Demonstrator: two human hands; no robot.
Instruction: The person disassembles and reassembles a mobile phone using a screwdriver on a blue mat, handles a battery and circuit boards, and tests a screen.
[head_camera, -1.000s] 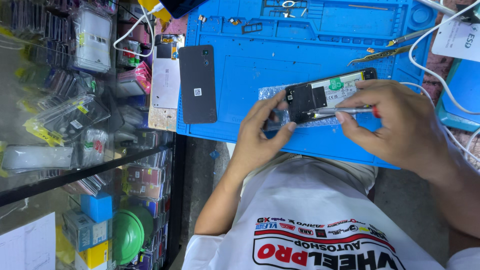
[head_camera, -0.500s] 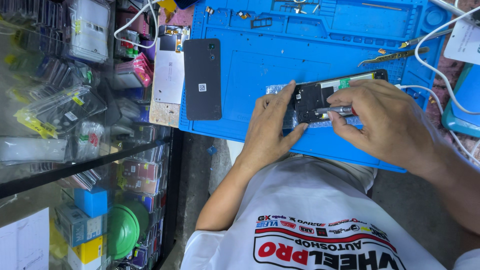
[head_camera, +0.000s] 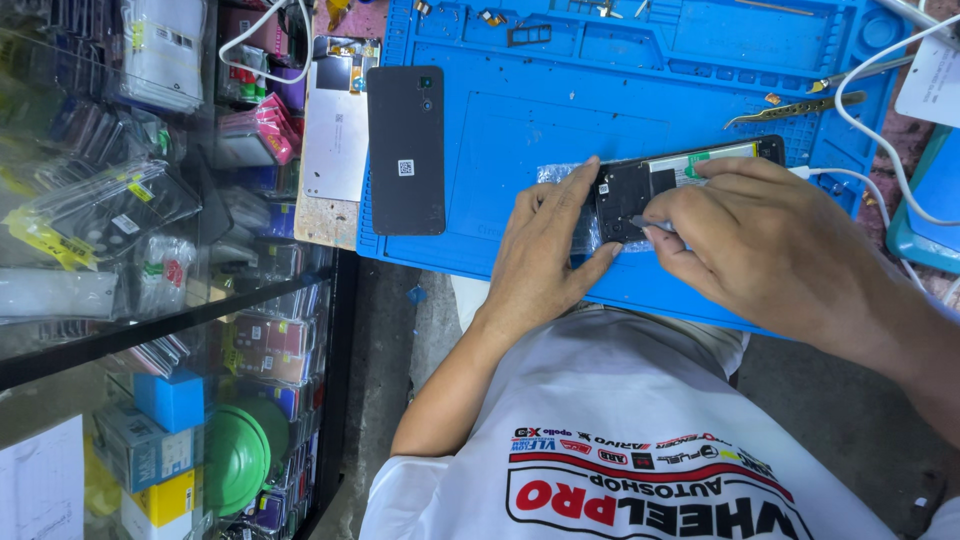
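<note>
Both hands closed in on an opened phone on the blue repair mat.

Compared with a second ago, the right hand has slid its thin metal tool further left, so only the tip shows over the opened black phone with exposed innards; its fingers pinch the tool. The left hand has shifted little and keeps its fingers pressed flat on the phone's left end, grasping nothing. The phone lies on the blue silicone mat on the desk, right of a detached black back cover, metal tweezers beyond.
</note>
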